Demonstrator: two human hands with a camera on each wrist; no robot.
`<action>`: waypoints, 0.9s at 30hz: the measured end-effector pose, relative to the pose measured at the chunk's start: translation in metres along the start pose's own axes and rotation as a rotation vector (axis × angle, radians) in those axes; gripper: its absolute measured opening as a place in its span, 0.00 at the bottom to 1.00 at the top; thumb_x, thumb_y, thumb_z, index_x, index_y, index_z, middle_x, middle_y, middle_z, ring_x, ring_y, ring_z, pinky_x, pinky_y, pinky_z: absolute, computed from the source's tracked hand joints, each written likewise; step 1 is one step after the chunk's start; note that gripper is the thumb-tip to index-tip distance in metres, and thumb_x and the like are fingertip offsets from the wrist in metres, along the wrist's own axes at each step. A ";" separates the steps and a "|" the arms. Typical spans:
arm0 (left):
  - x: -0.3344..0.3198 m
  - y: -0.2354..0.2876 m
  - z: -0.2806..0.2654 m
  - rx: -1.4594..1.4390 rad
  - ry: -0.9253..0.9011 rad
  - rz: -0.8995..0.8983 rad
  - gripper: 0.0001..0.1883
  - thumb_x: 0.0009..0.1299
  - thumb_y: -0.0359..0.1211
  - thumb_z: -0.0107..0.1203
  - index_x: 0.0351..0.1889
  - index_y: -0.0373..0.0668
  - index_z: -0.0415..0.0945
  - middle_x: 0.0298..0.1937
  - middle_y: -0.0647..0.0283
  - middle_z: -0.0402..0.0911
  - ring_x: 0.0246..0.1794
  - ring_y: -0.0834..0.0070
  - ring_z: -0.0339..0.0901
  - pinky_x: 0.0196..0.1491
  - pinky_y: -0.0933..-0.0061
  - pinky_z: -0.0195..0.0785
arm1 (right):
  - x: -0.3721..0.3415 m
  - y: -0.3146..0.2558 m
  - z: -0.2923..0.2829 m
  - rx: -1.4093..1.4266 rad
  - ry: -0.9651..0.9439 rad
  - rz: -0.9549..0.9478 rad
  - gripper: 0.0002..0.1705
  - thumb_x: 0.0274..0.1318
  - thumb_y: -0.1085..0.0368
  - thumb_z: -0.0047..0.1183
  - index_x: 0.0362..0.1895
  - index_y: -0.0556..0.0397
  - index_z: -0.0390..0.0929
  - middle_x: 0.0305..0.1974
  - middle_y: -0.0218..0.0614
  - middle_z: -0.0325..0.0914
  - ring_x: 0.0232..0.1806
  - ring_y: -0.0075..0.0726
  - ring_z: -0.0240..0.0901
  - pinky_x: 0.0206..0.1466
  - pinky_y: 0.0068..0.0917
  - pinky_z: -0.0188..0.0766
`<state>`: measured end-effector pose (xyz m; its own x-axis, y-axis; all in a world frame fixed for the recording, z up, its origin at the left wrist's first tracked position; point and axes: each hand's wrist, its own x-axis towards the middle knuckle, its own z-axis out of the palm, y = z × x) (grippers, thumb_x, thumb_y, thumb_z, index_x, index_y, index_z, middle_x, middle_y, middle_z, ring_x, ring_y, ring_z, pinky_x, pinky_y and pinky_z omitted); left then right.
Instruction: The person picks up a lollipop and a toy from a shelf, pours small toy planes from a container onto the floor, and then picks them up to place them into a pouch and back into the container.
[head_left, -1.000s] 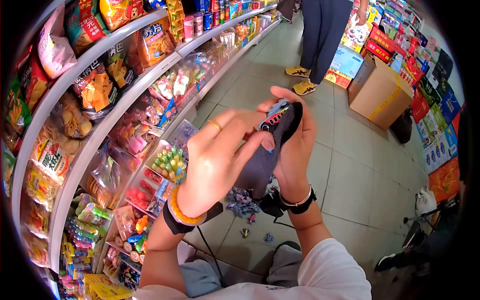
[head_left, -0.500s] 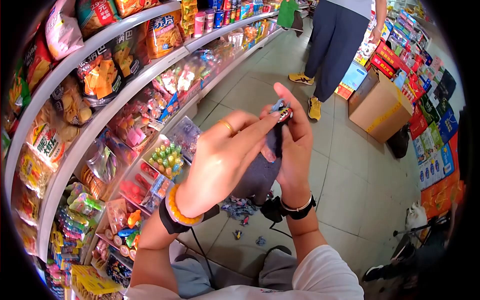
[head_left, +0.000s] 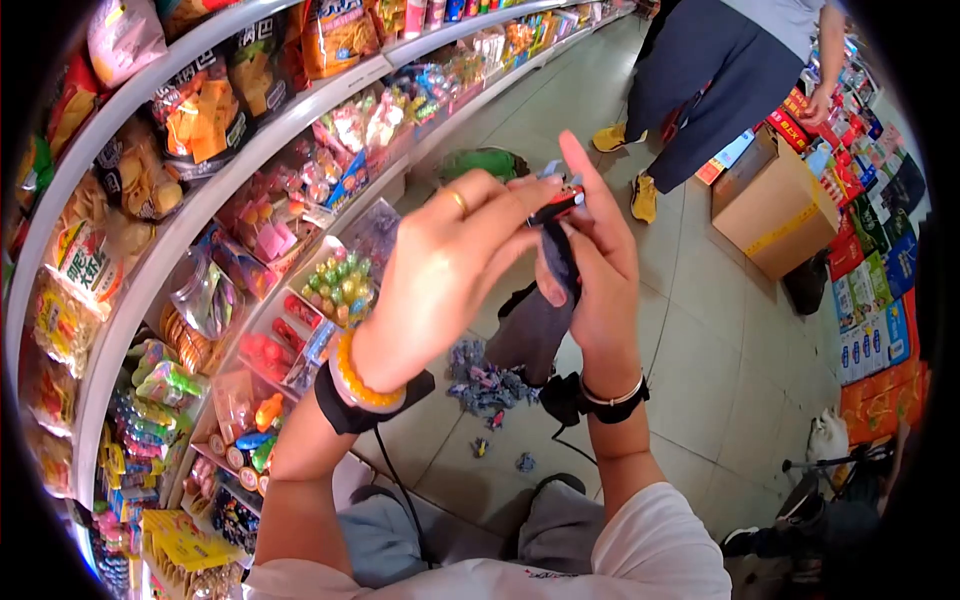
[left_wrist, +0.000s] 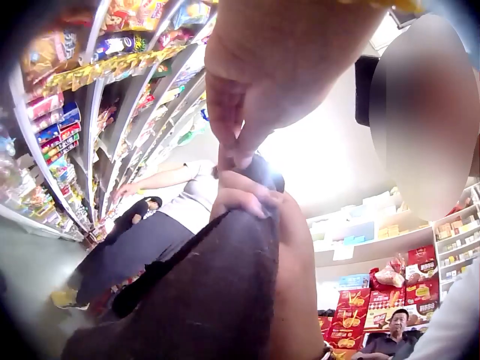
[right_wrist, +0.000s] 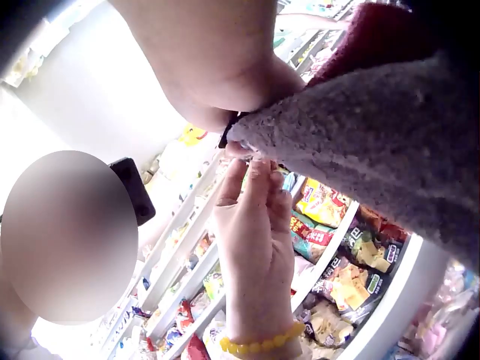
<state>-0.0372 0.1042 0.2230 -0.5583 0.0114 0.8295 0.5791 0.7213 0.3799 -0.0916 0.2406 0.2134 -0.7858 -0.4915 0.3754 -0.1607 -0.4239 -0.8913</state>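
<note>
A small black-and-red piece [head_left: 556, 208] is pinched by the left hand [head_left: 430, 265], with the fingers bent and the fingertips brought together at it. A dark grey cloth [head_left: 530, 335] is gripped by the right hand [head_left: 605, 275], whose index finger is raised nearly straight while the others are partly hidden. The piece is held at the upper end of the cloth, between the 2 hands, and the cloth is draped down below them. The exact contact between cloth and piece cannot be made out.

On the tiled floor [head_left: 690, 400], a heap of small grey-blue pieces [head_left: 485, 378] is seen below the hands, and 2 loose pieces [head_left: 525, 462] are seen apart from it, nearer the seated wearer's legs. Packaged snacks [head_left: 200, 115] and sweets are displayed on the shelves [head_left: 275, 135] at the left. A cardboard box [head_left: 785, 215] is placed at the right, near a standing person [head_left: 715, 80] in yellow shoes.
</note>
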 end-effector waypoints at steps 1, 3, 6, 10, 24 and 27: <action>0.001 -0.003 -0.002 0.021 0.000 0.007 0.18 0.55 0.24 0.60 0.45 0.39 0.76 0.32 0.56 0.75 0.28 0.61 0.74 0.33 0.69 0.68 | 0.000 0.004 -0.001 -0.031 -0.001 -0.009 0.31 0.58 0.75 0.34 0.68 0.56 0.51 0.28 0.28 0.69 0.13 0.13 0.52 0.14 0.13 0.50; 0.002 -0.010 -0.004 0.028 -0.010 0.001 0.16 0.55 0.25 0.60 0.43 0.39 0.77 0.28 0.57 0.75 0.24 0.64 0.72 0.29 0.69 0.66 | 0.005 0.004 -0.004 -0.100 -0.018 0.033 0.30 0.60 0.73 0.34 0.68 0.55 0.51 0.27 0.27 0.67 0.14 0.12 0.52 0.14 0.13 0.50; -0.002 -0.030 -0.004 -0.046 -0.039 -0.136 0.13 0.55 0.27 0.61 0.40 0.39 0.79 0.25 0.57 0.74 0.21 0.67 0.71 0.27 0.70 0.63 | 0.007 0.014 -0.013 -0.174 0.065 -0.010 0.26 0.64 0.70 0.34 0.66 0.54 0.55 0.35 0.29 0.73 0.16 0.11 0.50 0.16 0.11 0.49; -0.026 -0.095 -0.001 0.126 -0.250 -0.273 0.13 0.55 0.29 0.63 0.39 0.38 0.79 0.28 0.58 0.76 0.26 0.70 0.72 0.31 0.71 0.66 | 0.014 0.010 -0.021 -0.207 0.263 -0.106 0.23 0.63 0.70 0.34 0.63 0.54 0.60 0.45 0.33 0.75 0.18 0.12 0.48 0.18 0.11 0.48; -0.162 -0.229 0.056 0.238 -0.520 -0.659 0.17 0.53 0.29 0.63 0.42 0.40 0.79 0.39 0.53 0.81 0.38 0.61 0.79 0.42 0.67 0.71 | 0.014 0.017 -0.053 -0.054 0.186 -0.124 0.21 0.60 0.69 0.41 0.58 0.52 0.63 0.37 0.32 0.76 0.17 0.11 0.53 0.18 0.12 0.50; -0.175 -0.237 0.061 0.130 -0.426 -0.673 0.17 0.51 0.32 0.64 0.40 0.44 0.81 0.34 0.51 0.80 0.36 0.55 0.77 0.40 0.62 0.69 | 0.014 0.029 -0.055 -0.080 0.141 -0.079 0.22 0.60 0.70 0.42 0.59 0.53 0.62 0.37 0.32 0.75 0.18 0.11 0.54 0.17 0.11 0.51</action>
<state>-0.1133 -0.0262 -0.0369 -0.9565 -0.2099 0.2026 -0.0210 0.7423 0.6697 -0.1396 0.2633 0.1791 -0.8439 -0.3452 0.4106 -0.2674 -0.3927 -0.8799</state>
